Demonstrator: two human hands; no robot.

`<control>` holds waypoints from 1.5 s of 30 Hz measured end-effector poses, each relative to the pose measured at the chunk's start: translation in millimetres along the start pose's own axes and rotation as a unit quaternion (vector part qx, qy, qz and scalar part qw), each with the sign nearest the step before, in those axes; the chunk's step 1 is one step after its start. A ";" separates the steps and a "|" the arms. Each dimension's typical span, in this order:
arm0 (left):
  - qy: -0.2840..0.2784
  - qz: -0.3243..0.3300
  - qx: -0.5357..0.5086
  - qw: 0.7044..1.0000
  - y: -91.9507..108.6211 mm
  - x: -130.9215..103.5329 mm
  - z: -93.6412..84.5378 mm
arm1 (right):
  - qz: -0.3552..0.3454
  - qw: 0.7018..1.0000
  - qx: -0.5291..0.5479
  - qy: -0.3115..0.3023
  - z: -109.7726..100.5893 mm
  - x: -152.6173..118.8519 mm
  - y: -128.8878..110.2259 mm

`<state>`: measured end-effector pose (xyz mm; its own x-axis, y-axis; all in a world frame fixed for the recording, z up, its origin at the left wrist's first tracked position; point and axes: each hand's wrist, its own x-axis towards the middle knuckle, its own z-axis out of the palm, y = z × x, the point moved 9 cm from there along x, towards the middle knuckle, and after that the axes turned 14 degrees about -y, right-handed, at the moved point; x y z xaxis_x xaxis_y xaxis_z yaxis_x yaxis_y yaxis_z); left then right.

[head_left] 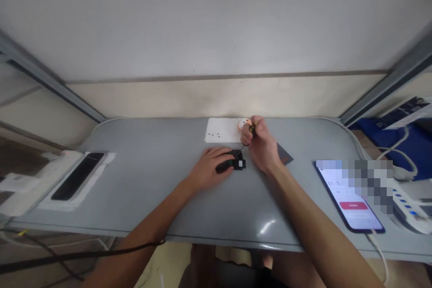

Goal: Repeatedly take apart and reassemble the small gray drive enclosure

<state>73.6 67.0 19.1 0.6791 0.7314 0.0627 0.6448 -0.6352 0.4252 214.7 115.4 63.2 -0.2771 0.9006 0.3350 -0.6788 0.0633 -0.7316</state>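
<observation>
A small black electronic device (pixel 239 164) with a white label lies on the grey table, its kind too small to make out. My left hand (pixel 211 168) grips it from the left, the fingers along its far side and the thumb at its near side. In my closed right hand (pixel 261 146) is a screwdriver (pixel 253 129) with a black and yellow handle. Its thin shaft points down and left, the tip over the device. Several tiny dark screws (pixel 213 134) rest on a white sheet (pixel 222 126) just behind. A round orange and white item (pixel 243 123) is partly hidden by my right hand.
A dark flat piece (pixel 285 155) lies beside my right wrist. Rightward are a lit phone (pixel 357 207) on a cable and a white power strip (pixel 408 207). On the left, a black phone (pixel 78 175) lies on white material. A pale wall (pixel 216 96) closes off the back.
</observation>
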 end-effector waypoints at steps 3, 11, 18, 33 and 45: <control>0.006 0.005 0.004 1.000 1.7 0.0 -1.9 | -0.011 1.000 -0.029 -0.001 -3.2 0.5 -6.4; 0.003 0.007 0.017 1.000 4.1 0.2 -2.8 | 0.022 1.000 -0.016 -0.010 -6.4 5.5 -3.6; -0.004 0.002 0.015 1.000 7.6 1.3 -5.6 | 0.037 0.999 0.017 -0.014 -8.8 1.7 -4.3; 0.008 0.023 0.025 0.999 10.5 -0.9 -6.3 | 0.032 0.999 0.026 -0.015 -0.3 -1.6 1.4; 0.027 0.047 0.014 0.998 11.9 -2.0 -9.9 | 0.055 0.998 0.026 -0.017 -0.5 -3.1 2.0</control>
<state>76.4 60.5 33.0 0.7175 0.6803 0.1494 0.5899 -0.7076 0.3889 214.5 112.9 60.3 -0.3752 0.8852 0.2750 -0.6765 -0.0587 -0.7341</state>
